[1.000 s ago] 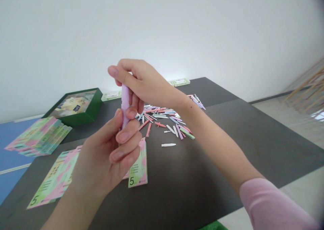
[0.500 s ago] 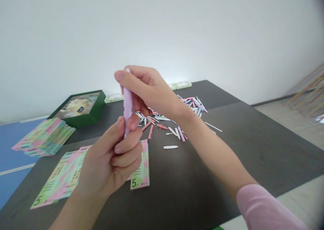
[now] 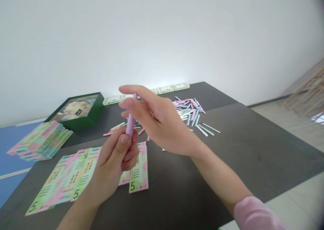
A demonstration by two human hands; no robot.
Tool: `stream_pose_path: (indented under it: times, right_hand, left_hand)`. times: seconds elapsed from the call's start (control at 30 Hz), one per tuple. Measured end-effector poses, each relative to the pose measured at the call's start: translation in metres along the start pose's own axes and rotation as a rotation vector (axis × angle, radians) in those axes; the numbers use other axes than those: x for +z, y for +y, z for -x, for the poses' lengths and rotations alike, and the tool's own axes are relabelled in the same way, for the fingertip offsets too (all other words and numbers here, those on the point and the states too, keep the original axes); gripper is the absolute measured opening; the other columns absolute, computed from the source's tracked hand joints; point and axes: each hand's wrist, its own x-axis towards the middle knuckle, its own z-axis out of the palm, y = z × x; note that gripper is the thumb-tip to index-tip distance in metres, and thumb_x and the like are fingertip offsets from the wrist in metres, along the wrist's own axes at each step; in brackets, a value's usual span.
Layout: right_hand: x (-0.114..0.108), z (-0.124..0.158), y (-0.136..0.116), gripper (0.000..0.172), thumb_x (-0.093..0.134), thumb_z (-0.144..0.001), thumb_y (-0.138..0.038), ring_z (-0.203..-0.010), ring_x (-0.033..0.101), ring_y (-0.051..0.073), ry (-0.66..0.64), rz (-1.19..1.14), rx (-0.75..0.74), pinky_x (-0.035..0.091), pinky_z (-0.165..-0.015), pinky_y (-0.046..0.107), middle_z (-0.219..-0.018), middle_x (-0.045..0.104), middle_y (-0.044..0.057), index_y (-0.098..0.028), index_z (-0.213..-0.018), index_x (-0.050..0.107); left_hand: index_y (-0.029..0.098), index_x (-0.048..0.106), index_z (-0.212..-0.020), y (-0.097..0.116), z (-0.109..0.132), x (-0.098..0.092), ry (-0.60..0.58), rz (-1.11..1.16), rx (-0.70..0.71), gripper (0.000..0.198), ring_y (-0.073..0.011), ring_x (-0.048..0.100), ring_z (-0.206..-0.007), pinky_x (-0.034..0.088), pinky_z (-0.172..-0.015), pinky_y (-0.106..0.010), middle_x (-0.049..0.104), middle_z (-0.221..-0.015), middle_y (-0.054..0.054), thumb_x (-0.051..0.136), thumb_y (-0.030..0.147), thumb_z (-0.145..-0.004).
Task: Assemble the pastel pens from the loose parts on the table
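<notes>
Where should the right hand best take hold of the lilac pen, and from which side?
Grip the bare upper barrel of the lilac pen, above the left hand closed around its lower end. Bring the right hand in from the right, pinching across the barrel: the pen stands nearly upright, slim and round, so a sideways pinch probably holds best.

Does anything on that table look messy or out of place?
Only the pastel sticks: they lie scattered in a loose heap on the table, pointing every way, with a few strays nearer the cards. The cards lie in a tidy row. The left hand holds one lilac stick. Nothing looks broken.
</notes>
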Motion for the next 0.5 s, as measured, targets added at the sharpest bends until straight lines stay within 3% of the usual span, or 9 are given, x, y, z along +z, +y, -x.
stream_pose_path:
  times: [0.1, 0.2, 0.3, 0.37, 0.43, 0.5]
  right_hand:
    - [-0.012, -0.001, 0.008, 0.025, 0.045, -0.097, -0.033, -0.089, 0.067, 0.01, -0.239, -0.418, 0.074, 0.051, -0.078, 0.021, -0.096, 0.066, 0.004, -0.017, -0.115, 0.052]
    - [-0.02, -0.003, 0.012, 0.012, 0.052, -0.095, -0.027, -0.084, 0.065, 0.01, -0.407, -0.494, 0.04, 0.052, -0.071, 0.02, -0.087, 0.067, 0.003, -0.016, -0.092, 0.055]
    - [-0.016, 0.003, 0.009, 0.028, 0.055, -0.094, -0.034, -0.059, 0.052, 0.006, -0.22, -0.057, -0.091, 0.038, -0.057, 0.02, -0.065, 0.06, -0.003, -0.017, -0.072, 0.054]
    - [-0.011, 0.01, 0.006, 0.037, 0.049, -0.097, -0.039, -0.054, 0.045, 0.006, -0.116, 0.31, -0.147, 0.031, -0.056, 0.024, -0.06, 0.057, -0.002, -0.016, -0.07, 0.057]
    - [-0.009, 0.018, 0.004, 0.034, 0.04, -0.101, -0.037, -0.06, 0.051, 0.009, -0.157, 0.509, -0.146, 0.031, -0.06, 0.026, -0.068, 0.063, 0.0, -0.014, -0.096, 0.064]
    - [-0.013, 0.024, 0.003, 0.037, 0.036, -0.102, -0.033, -0.067, 0.057, 0.011, -0.286, 0.535, -0.134, 0.034, -0.063, 0.025, -0.082, 0.07, 0.003, -0.014, -0.128, 0.054]
  left_hand:
    - [0.022, 0.056, -0.076, 0.001, 0.005, -0.003, -0.035, -0.008, -0.059, 0.029, -0.0048, 0.016, -0.044, 0.017, -0.039, -0.015, 0.029, -0.055, 0.008, 0.055, 0.048, -0.09]
    - [0.021, 0.054, -0.073, 0.003, 0.011, -0.003, -0.06, -0.05, -0.13, 0.034, -0.0047, 0.017, -0.043, 0.018, -0.039, -0.015, 0.029, -0.054, 0.008, 0.055, 0.05, -0.089]
    - [0.02, 0.054, -0.071, 0.001, 0.018, -0.002, 0.045, -0.245, -0.163, 0.037, -0.0056, 0.024, -0.046, 0.021, -0.042, -0.015, 0.033, -0.056, 0.007, 0.056, 0.053, -0.088]
    - [0.021, 0.057, -0.074, -0.001, 0.022, -0.003, 0.129, -0.34, -0.147, 0.033, -0.007, 0.031, -0.05, 0.027, -0.044, -0.015, 0.038, -0.06, 0.005, 0.059, 0.051, -0.086]
    - [0.022, 0.059, -0.08, -0.003, 0.025, -0.006, 0.149, -0.34, -0.148, 0.028, -0.0093, 0.039, -0.055, 0.037, -0.048, -0.017, 0.044, -0.065, 0.003, 0.061, 0.05, -0.085]
    - [0.023, 0.061, -0.083, -0.005, 0.029, -0.012, 0.14, -0.336, -0.162, 0.023, -0.011, 0.043, -0.058, 0.042, -0.051, -0.018, 0.047, -0.066, 0.002, 0.062, 0.047, -0.085]
